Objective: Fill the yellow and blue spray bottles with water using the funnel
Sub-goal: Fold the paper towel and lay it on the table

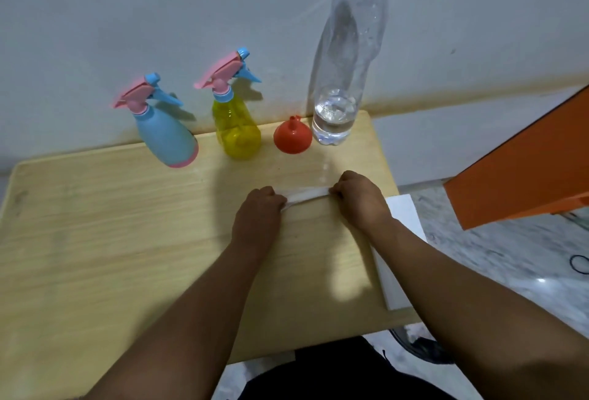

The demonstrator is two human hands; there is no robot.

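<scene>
A blue spray bottle (165,135) and a yellow spray bottle (237,130), both with pink and blue trigger heads on, stand at the back of the wooden table (95,224). An orange funnel (292,136) sits mouth down to the right of the yellow one. A tall clear water bottle (342,74) with a blue cap holds a little water at its bottom. In front of them, my left hand (259,215) and my right hand (361,199) each grip one end of a folded white cloth or paper (306,195) lying on the table.
A white wall stands right behind the bottles. A white flat piece (403,234) lies along the table's right edge under my right forearm. An orange box-like object (526,164) juts in at the right above a marble floor (510,256).
</scene>
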